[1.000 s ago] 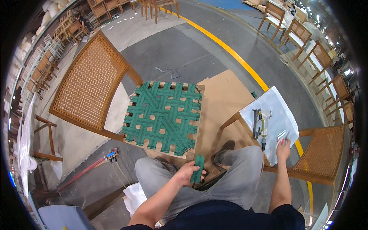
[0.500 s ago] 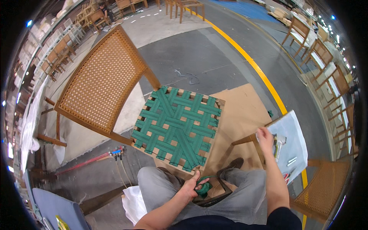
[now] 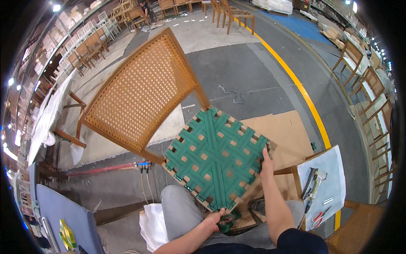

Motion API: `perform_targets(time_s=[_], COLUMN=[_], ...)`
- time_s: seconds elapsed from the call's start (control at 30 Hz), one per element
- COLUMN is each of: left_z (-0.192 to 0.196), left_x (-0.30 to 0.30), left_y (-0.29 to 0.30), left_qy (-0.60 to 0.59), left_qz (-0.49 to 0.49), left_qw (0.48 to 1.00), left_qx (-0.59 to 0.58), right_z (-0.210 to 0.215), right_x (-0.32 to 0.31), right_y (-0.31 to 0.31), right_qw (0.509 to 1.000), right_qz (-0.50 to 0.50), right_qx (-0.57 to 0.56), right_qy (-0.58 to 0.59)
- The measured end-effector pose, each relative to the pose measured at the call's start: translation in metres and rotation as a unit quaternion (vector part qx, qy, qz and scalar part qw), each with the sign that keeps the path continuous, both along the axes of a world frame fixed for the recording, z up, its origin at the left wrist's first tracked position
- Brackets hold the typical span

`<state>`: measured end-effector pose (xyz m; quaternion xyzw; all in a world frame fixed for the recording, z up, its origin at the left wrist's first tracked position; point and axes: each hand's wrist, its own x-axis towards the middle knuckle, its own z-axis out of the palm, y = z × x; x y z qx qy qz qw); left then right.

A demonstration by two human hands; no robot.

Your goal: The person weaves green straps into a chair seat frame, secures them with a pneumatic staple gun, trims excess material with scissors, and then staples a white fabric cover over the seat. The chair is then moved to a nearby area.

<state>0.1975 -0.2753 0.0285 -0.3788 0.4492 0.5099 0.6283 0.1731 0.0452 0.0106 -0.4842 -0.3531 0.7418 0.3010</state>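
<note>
A wooden chair with a cane back (image 3: 139, 89) stands in front of me, its seat (image 3: 218, 156) woven from green webbing straps. My left hand (image 3: 211, 222) is closed at the seat's nearest corner, its thumb on top, against a loose bunch of green webbing (image 3: 228, 223) hanging below. My right hand (image 3: 266, 164) grips the seat's right edge, the thumb side up and the other fingers mostly hidden. To the right, a stapler-like tool (image 3: 314, 186) in black and silver lies on a white sheet (image 3: 334, 169), beside red-handled scissors (image 3: 318, 218) and staple strips (image 3: 328, 200).
Cardboard (image 3: 283, 131) covers the floor under the chair. A second cane-backed chair (image 3: 359, 230) is at the lower right. On the left are a blue-grey padded surface (image 3: 67, 216), a white-covered table (image 3: 50, 118) and air hoses (image 3: 144, 165). A yellow line (image 3: 296, 80) crosses the floor.
My right hand has left the tool on the white sheet and moved left onto the seat's edge. The chair has turned slightly in view. My left hand stays at the near corner.
</note>
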Motion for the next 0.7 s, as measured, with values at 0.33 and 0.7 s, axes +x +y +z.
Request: perform_targets(time_s=[0.33,0.7], left_z=[0.015,0.024], left_x=[0.022,0.005], left_y=[-0.041,-0.041], left_qy=[0.124,0.193], left_qz=[0.084,0.063], left_qw=[0.989,0.979], left_qx=[0.008,0.017], right_z=[-0.006,-0.01], right_x=[0.043,0.118], right_y=[-0.032,-0.05], right_qw=[0.995,0.984], right_qz=[-0.092,-0.169], right_qx=[0.007,-0.055], right_qy=[0.033,0.018])
